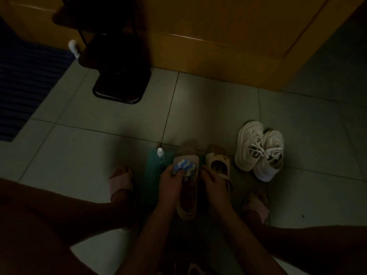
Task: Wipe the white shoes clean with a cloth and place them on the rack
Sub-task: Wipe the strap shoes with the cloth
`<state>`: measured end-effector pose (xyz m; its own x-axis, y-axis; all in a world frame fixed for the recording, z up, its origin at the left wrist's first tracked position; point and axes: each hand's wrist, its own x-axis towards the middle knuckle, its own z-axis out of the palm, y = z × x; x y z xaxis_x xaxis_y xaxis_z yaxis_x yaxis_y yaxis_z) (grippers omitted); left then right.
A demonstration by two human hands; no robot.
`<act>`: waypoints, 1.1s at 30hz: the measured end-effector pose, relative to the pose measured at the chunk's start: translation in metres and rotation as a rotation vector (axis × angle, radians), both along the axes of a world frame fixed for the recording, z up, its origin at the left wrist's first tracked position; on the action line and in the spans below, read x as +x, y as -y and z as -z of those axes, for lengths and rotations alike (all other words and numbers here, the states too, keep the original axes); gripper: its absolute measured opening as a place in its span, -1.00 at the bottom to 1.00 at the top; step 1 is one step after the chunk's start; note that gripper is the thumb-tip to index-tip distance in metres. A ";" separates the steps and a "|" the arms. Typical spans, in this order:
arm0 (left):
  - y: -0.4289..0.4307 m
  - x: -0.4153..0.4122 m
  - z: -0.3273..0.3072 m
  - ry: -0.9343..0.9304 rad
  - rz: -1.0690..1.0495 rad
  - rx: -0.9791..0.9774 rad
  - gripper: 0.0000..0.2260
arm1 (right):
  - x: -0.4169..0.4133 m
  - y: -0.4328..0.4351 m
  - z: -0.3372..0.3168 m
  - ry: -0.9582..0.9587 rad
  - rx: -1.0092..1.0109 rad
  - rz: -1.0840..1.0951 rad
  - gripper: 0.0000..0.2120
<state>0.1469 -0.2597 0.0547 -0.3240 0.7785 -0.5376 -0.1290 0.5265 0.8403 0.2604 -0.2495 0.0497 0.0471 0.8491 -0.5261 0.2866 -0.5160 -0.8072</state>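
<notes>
We see a dim tiled floor with a dark rack at upper left. A pair of white sneakers sits on the floor at right. Beside them, our left hand clutches a blue-and-white cloth on a cream shoe, while our right hand grips the strap of a second cream shoe. A small bottle stands nearby

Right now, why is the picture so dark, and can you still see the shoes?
Head view: the light is very dim; the white sneakers and the striped cloth in the left hand show brightest; the right hand grips a beige shoe; the rack is almost black; corners sink into shadow; details look soft.
</notes>
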 end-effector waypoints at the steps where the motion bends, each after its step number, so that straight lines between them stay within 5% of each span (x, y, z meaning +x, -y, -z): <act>1: -0.006 0.004 -0.002 0.084 0.018 -0.014 -0.78 | 0.002 -0.005 -0.003 -0.088 0.024 0.029 -0.67; 6: -0.052 0.029 -0.022 0.643 0.023 -0.140 -0.45 | 0.016 -0.036 -0.015 -0.148 0.175 -0.036 -0.49; 12: -0.097 0.049 -0.021 0.634 0.131 -0.219 -0.39 | 0.043 -0.078 -0.008 -0.006 0.252 0.026 -0.53; 15: -0.103 0.057 -0.013 0.357 0.276 -0.165 -0.63 | 0.065 -0.103 -0.006 0.134 0.338 0.044 -0.69; 16: -0.103 0.059 -0.003 0.112 0.354 -0.109 -0.66 | 0.074 -0.111 -0.005 0.160 0.346 0.042 -0.74; 22: -0.075 0.081 0.030 -0.420 0.505 -0.022 -0.63 | 0.099 -0.147 0.015 0.160 0.294 -0.075 -0.69; 29: -0.069 0.089 0.056 -0.561 0.624 -0.174 -0.59 | 0.077 -0.140 0.060 0.270 0.199 -0.412 -0.57; 33: -0.077 0.085 0.062 -0.573 0.578 -0.191 -0.72 | 0.072 -0.136 0.070 0.338 0.224 -0.310 -0.56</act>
<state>0.2320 -0.1832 -0.0069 -0.1652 0.8182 -0.5508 0.6254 0.5187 0.5829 0.3319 -0.1131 -0.0203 -0.0887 0.9405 -0.3280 0.6628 -0.1901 -0.7243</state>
